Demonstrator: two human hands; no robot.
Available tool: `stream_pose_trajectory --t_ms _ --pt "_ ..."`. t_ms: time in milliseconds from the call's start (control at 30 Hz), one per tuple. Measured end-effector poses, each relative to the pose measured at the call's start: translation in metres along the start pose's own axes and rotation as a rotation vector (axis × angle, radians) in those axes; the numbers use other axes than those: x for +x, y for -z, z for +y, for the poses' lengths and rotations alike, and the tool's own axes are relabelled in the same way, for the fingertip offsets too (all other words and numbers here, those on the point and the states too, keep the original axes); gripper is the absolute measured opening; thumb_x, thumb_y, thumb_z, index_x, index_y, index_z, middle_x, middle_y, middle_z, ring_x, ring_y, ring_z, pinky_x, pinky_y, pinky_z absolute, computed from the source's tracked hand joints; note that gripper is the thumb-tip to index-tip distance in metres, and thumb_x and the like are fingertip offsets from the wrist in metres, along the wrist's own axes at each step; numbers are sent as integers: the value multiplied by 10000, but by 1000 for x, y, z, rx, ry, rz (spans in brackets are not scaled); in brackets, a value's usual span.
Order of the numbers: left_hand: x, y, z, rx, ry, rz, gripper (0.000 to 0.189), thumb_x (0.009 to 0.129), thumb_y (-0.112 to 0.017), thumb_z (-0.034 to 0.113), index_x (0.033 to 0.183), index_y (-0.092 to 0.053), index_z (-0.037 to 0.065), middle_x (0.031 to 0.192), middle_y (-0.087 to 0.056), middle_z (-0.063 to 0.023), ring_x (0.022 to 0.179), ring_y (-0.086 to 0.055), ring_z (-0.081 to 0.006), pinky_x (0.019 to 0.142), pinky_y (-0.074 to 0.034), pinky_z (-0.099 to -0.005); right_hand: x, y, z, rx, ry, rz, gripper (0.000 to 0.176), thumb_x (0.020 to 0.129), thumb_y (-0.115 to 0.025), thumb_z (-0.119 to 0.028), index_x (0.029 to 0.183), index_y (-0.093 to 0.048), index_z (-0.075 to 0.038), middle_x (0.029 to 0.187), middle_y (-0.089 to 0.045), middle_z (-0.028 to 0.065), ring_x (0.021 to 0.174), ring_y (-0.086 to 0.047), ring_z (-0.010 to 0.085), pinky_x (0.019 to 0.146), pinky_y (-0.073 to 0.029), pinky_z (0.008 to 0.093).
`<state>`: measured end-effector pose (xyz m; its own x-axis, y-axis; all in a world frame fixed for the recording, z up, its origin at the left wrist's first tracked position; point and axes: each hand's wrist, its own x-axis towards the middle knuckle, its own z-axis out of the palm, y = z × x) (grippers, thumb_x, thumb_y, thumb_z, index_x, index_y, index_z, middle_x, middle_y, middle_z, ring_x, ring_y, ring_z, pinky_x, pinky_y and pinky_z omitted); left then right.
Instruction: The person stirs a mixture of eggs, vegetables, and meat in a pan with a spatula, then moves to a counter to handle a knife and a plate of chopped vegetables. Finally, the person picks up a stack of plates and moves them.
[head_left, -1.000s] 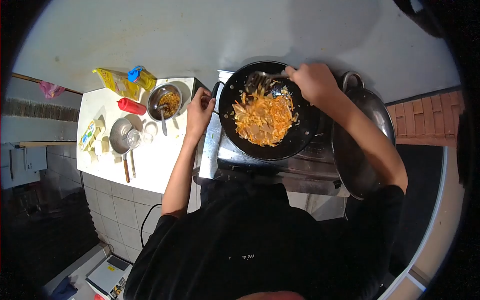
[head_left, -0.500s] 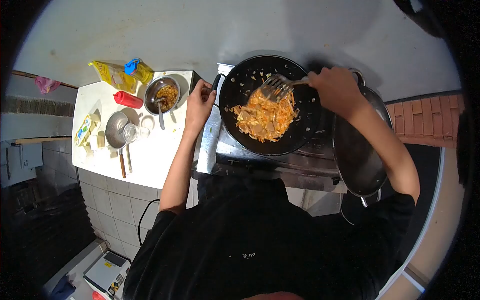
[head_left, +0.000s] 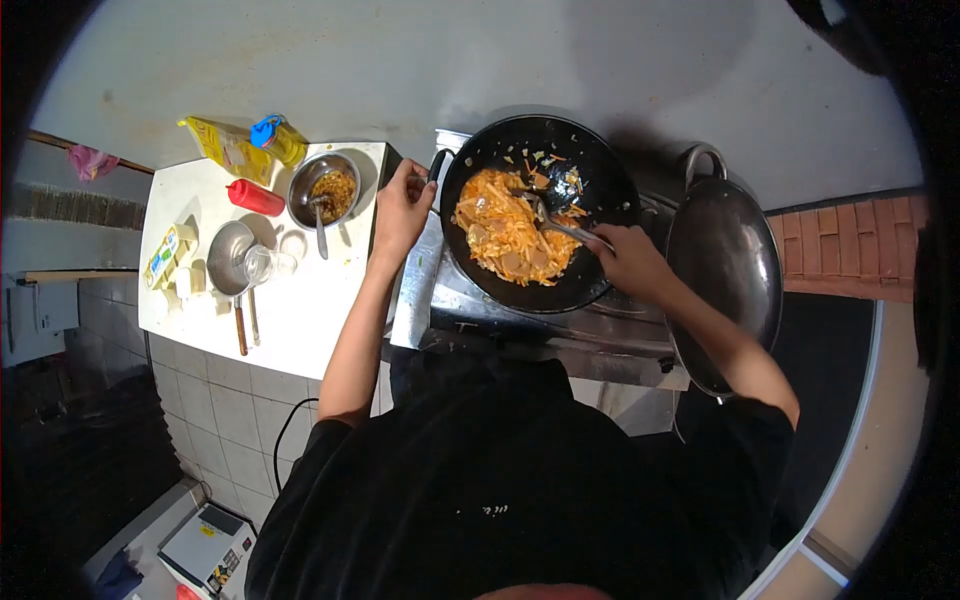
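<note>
Wok (head_left: pixel 612 195) sits gripped by outstretched left hand (head_left: pixel 403 212), right hand (head_left: pixel 632 260) clamped around slanting spatula (head_left: pixel 568 230).

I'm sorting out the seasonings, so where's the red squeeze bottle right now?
In the head view, the red squeeze bottle is on the white table at left, beside the steel bowl with a spoon.

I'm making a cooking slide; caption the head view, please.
Left hand at the handle of a black wok, right hand holding a metal spatula in food.
</note>
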<state>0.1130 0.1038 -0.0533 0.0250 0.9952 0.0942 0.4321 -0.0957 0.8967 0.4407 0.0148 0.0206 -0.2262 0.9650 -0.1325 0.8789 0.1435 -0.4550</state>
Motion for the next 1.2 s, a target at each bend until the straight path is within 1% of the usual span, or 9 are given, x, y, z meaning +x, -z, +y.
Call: stream_pose_trajectory --t_ms 233,533,667,767,833,933,1033,1133,1200 --pt "2 0 -2 -35 -5 -15 164 877 -658 56 980 -542 3 737 -647 -106 652 -601 -160 646 -497 -297 -38 55 -62 -334 -122 -133 221 974 -524 -256 1025 -582 -50 730 -643 233 680 -654 416 615 -505 527" --pt "3 -2 -4 -35 2 -19 169 880 -657 62 991 -545 1 727 -637 -93 644 -584 -143 642 -490 -289 -31 26 -33 -388 -89 -106 201 947 -550 -243 991 -615 -58 769 -655 216 708 -640 427 659 -516 527" --pt "3 -1 -2 -19 16 -20 167 883 -655 61 992 -543 2 710 -626 -79 631 -563 -131 626 -477 -283 -16 71 -49 -482 -167 -71 198 939 -564 -240 953 -636 -57 784 -660 213 744 -658 419 681 -523 522" --pt "1 -1 5 -5 8 -9 161 885 -654 60 989 -544 5 702 -621 -72 631 -561 -123 620 -472 -280 2 108 -54 -585 -269 -69 190 837 -602 -129 967 -699 -30 860 -692 207 818 -700 376 735 -569 461" --pt "2 0 3 11 17 -27 171 888 -658 71 1007 -551 11 742 -649 -82 674 -600 -132 648 -489 -286 13 118 -60 -717 -245 -148 156 805 -631 -106 907 -718 -26 912 -699 221 889 -701 364 760 -571 455" --pt "0 0 6 36 -2 -9 175 883 -658 68 1008 -551 10 751 -665 -102 669 -620 -151 646 -496 -299 27 106 -50 -750 -121 -223 170 793 -633 -122 906 -691 -10 855 -678 237 838 -682 410 753 -558 476" --pt "0 -3 5 31 -30 27 174 873 -656 56 993 -542 2 720 -655 -123 617 -606 -179 614 -490 -313 53 89 -45 -642 -166 -432 227 798 -650 -164 926 -702 17 929 -699 235 925 -693 371 778 -564 460" --pt "0 -4 -2 33 -72 42 180 870 -657 63 995 -540 7 708 -649 -139 608 -615 -210 605 -495 -334 63 50 -2 -320 -239 -352 302 817 -663 -244 923 -700 36 903 -697 246 901 -693 376 758 -556 437" --pt "-1 -2 3 35 -11 26 173 888 -662 76 1000 -558 -5 784 -668 -94 709 -632 -135 673 -501 -290 50 28 12 -127 -321 -346 323 839 -655 -266 927 -700 41 885 -695 248 872 -693 379 748 -548 425"
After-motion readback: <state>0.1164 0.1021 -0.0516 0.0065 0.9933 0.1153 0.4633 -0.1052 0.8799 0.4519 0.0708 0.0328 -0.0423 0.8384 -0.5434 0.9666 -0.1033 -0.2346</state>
